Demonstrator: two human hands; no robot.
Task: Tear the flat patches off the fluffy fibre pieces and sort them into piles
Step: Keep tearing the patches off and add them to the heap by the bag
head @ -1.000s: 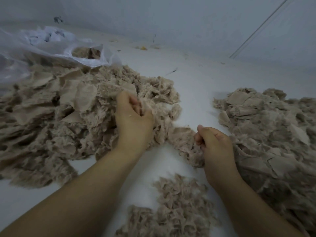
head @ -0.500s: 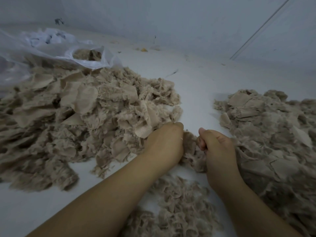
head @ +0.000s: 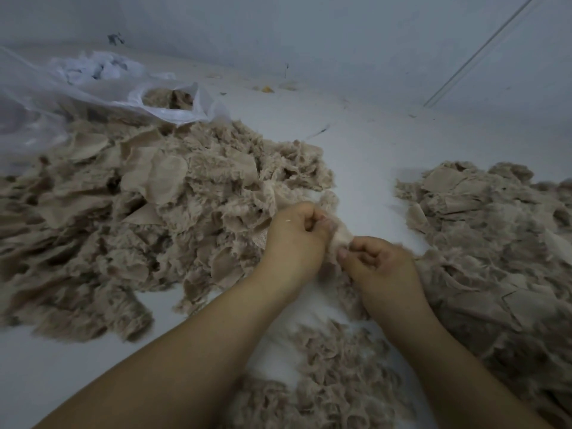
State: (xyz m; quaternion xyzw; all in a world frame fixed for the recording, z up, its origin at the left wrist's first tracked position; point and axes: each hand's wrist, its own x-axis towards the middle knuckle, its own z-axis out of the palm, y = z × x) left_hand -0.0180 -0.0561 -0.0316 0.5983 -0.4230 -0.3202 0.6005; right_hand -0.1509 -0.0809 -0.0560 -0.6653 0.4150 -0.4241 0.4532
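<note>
Head view: left hand [head: 294, 235] and right hand [head: 379, 263] both pinch, seemingly, one fluffy piece [head: 340, 235]

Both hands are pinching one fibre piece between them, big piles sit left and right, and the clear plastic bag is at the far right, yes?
Not quite. The head view shows the plastic bag at the far left. Both hands, left and right, do pinch one fibre piece, between the left pile and right pile.
</note>
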